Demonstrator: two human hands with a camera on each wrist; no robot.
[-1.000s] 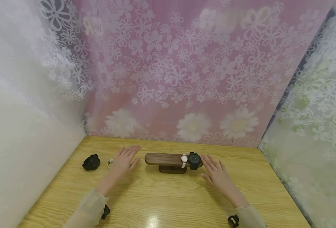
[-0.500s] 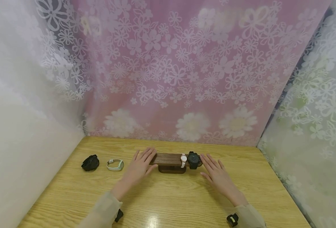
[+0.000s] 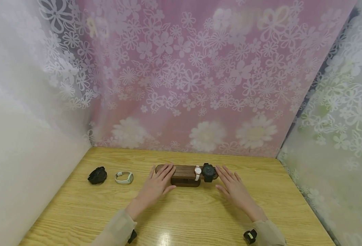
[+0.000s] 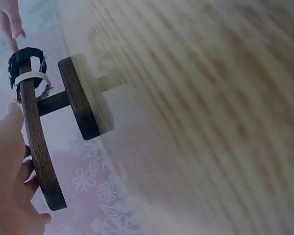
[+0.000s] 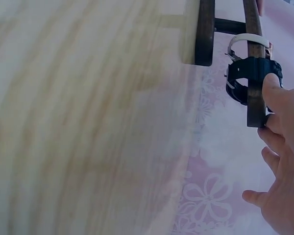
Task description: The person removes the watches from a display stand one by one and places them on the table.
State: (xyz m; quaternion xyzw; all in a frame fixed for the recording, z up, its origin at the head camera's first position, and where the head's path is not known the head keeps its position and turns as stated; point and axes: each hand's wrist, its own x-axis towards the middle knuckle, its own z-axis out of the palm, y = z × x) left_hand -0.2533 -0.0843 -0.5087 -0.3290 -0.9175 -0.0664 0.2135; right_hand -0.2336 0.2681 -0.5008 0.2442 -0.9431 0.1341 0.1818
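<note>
A dark wooden watch stand (image 3: 184, 171) stands on the table, its long bar lying crosswise above a small base. Around the bar's right half are a white-strapped watch (image 3: 197, 170) and, farther right, a black watch (image 3: 208, 172). My left hand (image 3: 155, 185) rests its fingers on the left part of the bar; in the left wrist view they lie along its upper face. At the right end my right hand (image 3: 237, 191) touches the bar with extended fingers, close beside the black watch. In the right wrist view, the thumb of this hand (image 5: 286, 147) lies near that watch.
To the left on the wood-grain table (image 3: 181, 218) lie a black watch (image 3: 97, 176) and a pale green watch (image 3: 124, 177) with its strap curled. A pink floral curtain (image 3: 184, 85) hangs behind the table, with pale sheets on both sides.
My left hand has moved right, from beside the pale green watch onto the left part of the stand's bar, uncovering that watch. The right hand has stayed at the right end.
</note>
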